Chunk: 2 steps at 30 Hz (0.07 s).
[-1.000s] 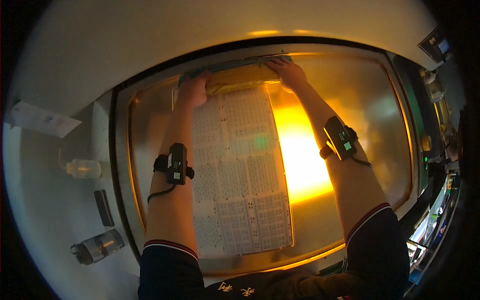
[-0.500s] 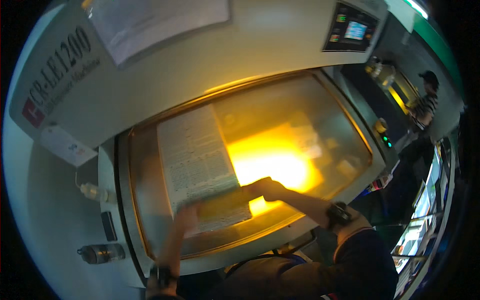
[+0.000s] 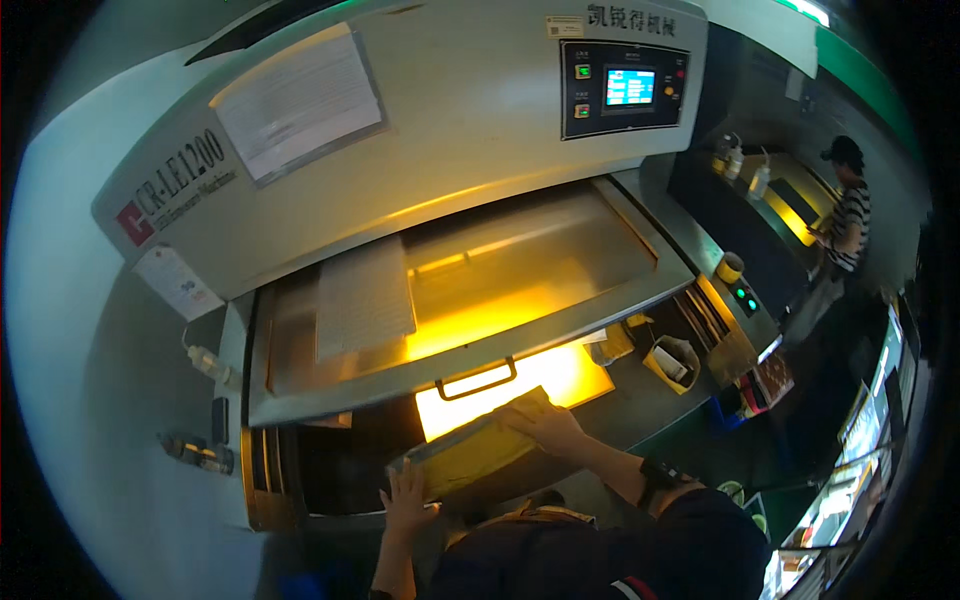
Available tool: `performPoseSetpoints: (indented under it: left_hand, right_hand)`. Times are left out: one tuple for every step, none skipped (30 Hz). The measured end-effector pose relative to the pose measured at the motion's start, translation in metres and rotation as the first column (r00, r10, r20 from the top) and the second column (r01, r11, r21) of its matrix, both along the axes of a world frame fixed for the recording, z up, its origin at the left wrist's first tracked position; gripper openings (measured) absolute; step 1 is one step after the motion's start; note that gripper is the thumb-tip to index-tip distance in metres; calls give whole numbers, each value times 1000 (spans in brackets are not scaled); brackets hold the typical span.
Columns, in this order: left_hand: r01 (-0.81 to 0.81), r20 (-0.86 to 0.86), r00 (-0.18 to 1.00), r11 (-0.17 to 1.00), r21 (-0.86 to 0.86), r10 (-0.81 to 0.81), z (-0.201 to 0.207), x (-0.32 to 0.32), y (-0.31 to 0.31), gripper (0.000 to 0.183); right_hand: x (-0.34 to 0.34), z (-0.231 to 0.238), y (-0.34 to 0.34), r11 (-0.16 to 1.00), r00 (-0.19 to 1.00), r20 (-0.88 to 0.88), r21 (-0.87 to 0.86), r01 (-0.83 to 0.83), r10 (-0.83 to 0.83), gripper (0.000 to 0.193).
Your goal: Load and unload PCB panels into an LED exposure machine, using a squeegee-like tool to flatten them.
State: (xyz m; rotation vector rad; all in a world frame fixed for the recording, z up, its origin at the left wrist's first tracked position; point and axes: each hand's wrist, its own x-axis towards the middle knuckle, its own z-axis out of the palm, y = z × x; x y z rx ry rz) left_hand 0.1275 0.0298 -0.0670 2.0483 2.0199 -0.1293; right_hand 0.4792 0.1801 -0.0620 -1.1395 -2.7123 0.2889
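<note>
A flat yellowish rectangular sheet or plate [image 3: 478, 462] is tilted in front of me, just short of a machine's metal-framed tray [image 3: 560, 310]. My left hand [image 3: 406, 503] is at its left end, fingers spread along the edge. My right hand [image 3: 543, 424] grips its upper right edge, the fingers lying over the top. Behind the plate, a black handle [image 3: 478, 380] sticks out from the tray's front. Bright yellow light [image 3: 575, 378] glows below that handle. On the tray lies a pale, textured rectangular sheet [image 3: 365, 300].
The machine's pale hood [image 3: 450, 110] bears a control panel [image 3: 622, 90] and a paper in a sleeve [image 3: 300, 105]. At right are an open box [image 3: 671, 362] and a yellow tape roll [image 3: 730, 267]. Bottles [image 3: 207, 362] stand at left. Another person [image 3: 848, 205] works at the far right.
The framed tray now sits farther back, and its handle and the lit space beneath show. My hands, with the yellowish plate, have come down nearer to me. My view has also shifted.
</note>
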Motion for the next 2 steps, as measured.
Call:
performPoseSetpoints:
  left_hand:
    - [-62, 39, 997, 992, -114, 67, -16, 8, -17, 107]
    - [-147, 29, 986, 949, -280, 162, -11, 23, -27, 112]
  right_hand:
    - [20, -40, -1, 975, 998, 65, 219, -37, 23, 88]
    - [43, -100, 0, 905, 991, 132, 418, -83, 30, 92]
